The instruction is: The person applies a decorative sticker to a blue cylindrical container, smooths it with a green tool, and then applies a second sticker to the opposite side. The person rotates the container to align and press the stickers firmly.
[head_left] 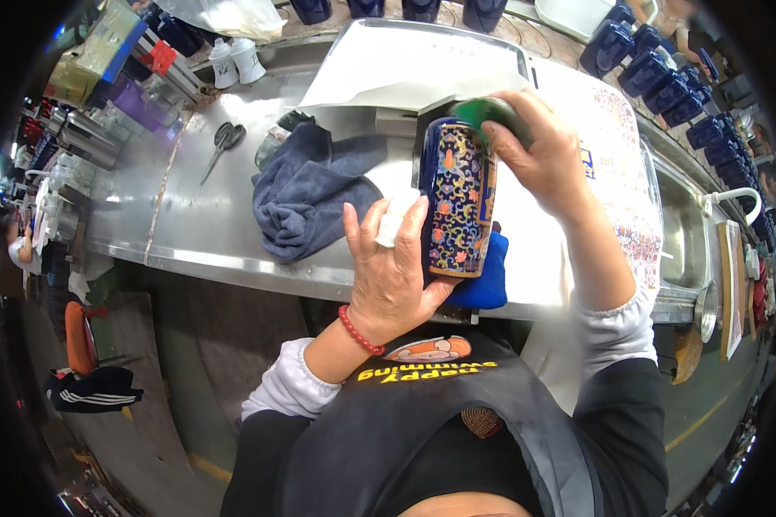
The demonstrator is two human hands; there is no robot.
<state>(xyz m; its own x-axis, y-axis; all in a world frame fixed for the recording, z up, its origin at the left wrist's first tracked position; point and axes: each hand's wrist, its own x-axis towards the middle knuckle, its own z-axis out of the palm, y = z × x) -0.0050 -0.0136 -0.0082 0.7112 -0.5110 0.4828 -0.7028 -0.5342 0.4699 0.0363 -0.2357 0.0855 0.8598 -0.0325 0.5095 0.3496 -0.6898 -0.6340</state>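
A dark blue vase (pixel 459 202) with a colourful floral panel lies tilted over the worktop, its base toward me. My left hand (pixel 384 271) steadies it, thumb at the base and forefinger along its left side. Something white (pixel 398 215), perhaps a wrap or a folded wad, sits at the fingers of that hand. At the vase's far end my right hand (pixel 539 146) is closed on a flat, rounded green piece (pixel 494 116), which is pressed against the upper edge. Its exact kind is not clear. Under the vase's near end shows a bright blue cloth (pixel 490 276).
A grey-blue towel (pixel 306 189) lies crumpled left of the vase, with black scissors (pixel 223 146) farther left. Sheets of printed floral decals (pixel 625 146) cover the right side, beside a metal sink (pixel 681 211). Several blue vases (pixel 608 45) line the back and right.
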